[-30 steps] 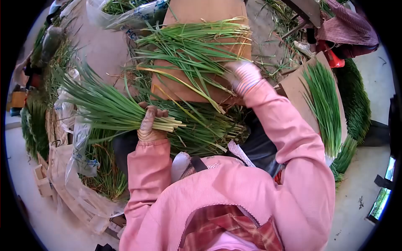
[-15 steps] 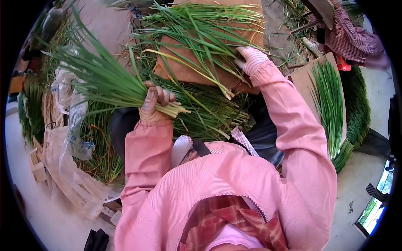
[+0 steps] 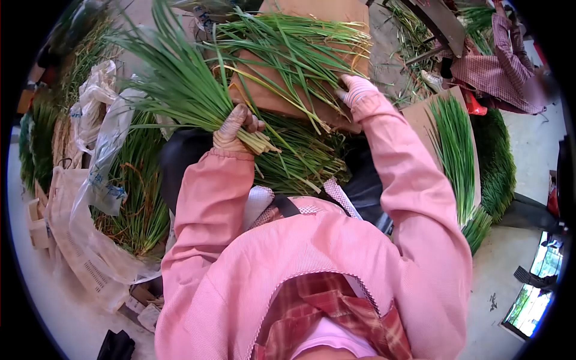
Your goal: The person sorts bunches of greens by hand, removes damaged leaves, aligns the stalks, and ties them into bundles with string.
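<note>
My left hand (image 3: 235, 127), in a soiled light glove, is closed round a thick bunch of Chinese chives (image 3: 180, 78). The pale cut ends stick out to the right of the fist, and the green leaves fan up and left. My right hand (image 3: 359, 93), in a striped glove, is at the right edge of a loose layer of chives (image 3: 288, 45) on a brown board (image 3: 258, 72). Its thumb and fingers are bent together at some stalks; the fingertips are partly hidden. More chives (image 3: 300, 156) lie below the board, over my lap.
Combed chives (image 3: 450, 150) lie on a cardboard sheet (image 3: 417, 120) at right, beside a dark green pile (image 3: 495, 162). At left are clear plastic sheeting (image 3: 111, 162) and another heap of chives (image 3: 141, 204). A person in a checked sleeve (image 3: 480, 69) sits at upper right, near a stool (image 3: 435, 24).
My left hand has moved slightly right and up with the bunch, whose leaves now point more upward. My right hand's fingers have drawn closer together. The view has shifted a little.
</note>
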`<action>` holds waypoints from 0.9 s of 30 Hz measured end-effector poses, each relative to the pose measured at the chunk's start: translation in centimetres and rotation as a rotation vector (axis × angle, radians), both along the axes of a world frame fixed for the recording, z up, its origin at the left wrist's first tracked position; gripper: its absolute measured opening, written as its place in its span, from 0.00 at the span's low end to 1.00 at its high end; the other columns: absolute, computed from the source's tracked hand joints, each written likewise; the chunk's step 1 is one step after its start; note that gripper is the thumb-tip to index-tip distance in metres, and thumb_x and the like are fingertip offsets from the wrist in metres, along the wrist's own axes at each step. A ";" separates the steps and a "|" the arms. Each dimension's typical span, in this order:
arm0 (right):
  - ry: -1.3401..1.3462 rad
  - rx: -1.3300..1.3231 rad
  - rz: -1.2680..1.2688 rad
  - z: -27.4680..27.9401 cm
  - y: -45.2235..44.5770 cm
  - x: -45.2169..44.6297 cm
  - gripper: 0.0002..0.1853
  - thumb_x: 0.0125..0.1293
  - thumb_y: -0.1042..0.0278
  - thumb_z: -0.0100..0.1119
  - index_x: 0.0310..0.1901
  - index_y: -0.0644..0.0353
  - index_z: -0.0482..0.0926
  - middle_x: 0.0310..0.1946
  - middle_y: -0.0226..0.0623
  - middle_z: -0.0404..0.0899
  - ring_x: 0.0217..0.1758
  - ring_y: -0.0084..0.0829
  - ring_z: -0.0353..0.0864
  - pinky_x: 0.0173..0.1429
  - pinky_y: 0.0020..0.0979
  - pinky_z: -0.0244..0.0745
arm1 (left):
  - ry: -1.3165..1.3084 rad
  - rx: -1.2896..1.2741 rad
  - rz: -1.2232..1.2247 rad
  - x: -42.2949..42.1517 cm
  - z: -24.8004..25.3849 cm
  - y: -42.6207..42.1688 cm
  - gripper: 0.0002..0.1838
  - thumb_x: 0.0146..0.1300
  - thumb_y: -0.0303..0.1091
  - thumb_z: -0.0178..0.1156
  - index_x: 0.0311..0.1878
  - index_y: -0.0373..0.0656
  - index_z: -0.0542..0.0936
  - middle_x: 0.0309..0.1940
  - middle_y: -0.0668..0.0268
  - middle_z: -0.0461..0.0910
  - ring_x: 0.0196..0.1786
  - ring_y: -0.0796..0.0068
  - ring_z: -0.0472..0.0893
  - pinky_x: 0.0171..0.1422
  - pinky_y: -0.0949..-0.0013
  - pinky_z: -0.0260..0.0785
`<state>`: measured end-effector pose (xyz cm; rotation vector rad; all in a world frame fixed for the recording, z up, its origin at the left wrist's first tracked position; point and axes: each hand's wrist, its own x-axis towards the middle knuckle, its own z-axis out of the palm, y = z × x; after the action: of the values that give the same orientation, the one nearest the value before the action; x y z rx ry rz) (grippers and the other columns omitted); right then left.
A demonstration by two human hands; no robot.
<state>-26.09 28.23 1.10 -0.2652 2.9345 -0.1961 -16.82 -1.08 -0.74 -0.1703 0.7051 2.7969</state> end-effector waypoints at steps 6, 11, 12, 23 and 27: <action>0.087 -0.006 0.023 1.8 -0.9 -0.4 0.17 0.49 0.61 0.57 0.40 0.59 0.73 0.36 0.48 0.75 0.41 0.47 0.74 0.45 0.37 0.69 | 0.031 -0.116 0.089 0.1 -0.1 -0.3 0.14 0.51 0.34 0.63 0.41 0.50 0.71 0.17 0.72 0.62 0.20 0.76 0.62 0.33 0.66 0.63; 0.429 0.015 0.017 7.1 -0.6 -1.3 0.14 0.48 0.64 0.59 0.36 0.59 0.72 0.31 0.47 0.74 0.35 0.44 0.74 0.40 0.35 0.70 | 0.065 -0.110 0.110 0.0 0.0 -0.5 0.16 0.50 0.35 0.64 0.42 0.49 0.71 0.17 0.71 0.63 0.20 0.76 0.63 0.33 0.67 0.63; 0.423 -0.206 0.011 7.1 0.0 -1.2 0.13 0.49 0.66 0.59 0.37 0.59 0.71 0.30 0.47 0.73 0.34 0.43 0.74 0.39 0.35 0.70 | 0.040 -0.096 0.121 0.0 0.4 -0.4 0.16 0.50 0.34 0.64 0.42 0.49 0.71 0.17 0.71 0.63 0.21 0.76 0.63 0.33 0.67 0.63; 0.081 -0.848 -0.552 18.2 6.2 -1.1 0.13 0.60 0.61 0.53 0.42 0.60 0.75 0.20 0.26 0.70 0.19 0.18 0.67 0.23 0.23 0.66 | -0.027 0.028 0.143 -0.1 0.5 0.1 0.15 0.49 0.33 0.64 0.40 0.49 0.72 0.19 0.73 0.68 0.21 0.77 0.68 0.31 0.68 0.66; 0.187 -1.186 -0.526 19.0 2.3 0.6 0.14 0.57 0.60 0.57 0.42 0.57 0.74 0.18 0.24 0.69 0.18 0.19 0.67 0.20 0.22 0.63 | -0.111 0.037 0.141 0.2 0.2 0.6 0.12 0.49 0.32 0.64 0.37 0.48 0.74 0.24 0.71 0.73 0.24 0.78 0.72 0.31 0.69 0.70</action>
<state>-25.51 30.58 20.10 0.3746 2.5712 -2.0275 -16.66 -0.49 -0.57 -0.3795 0.6383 2.9034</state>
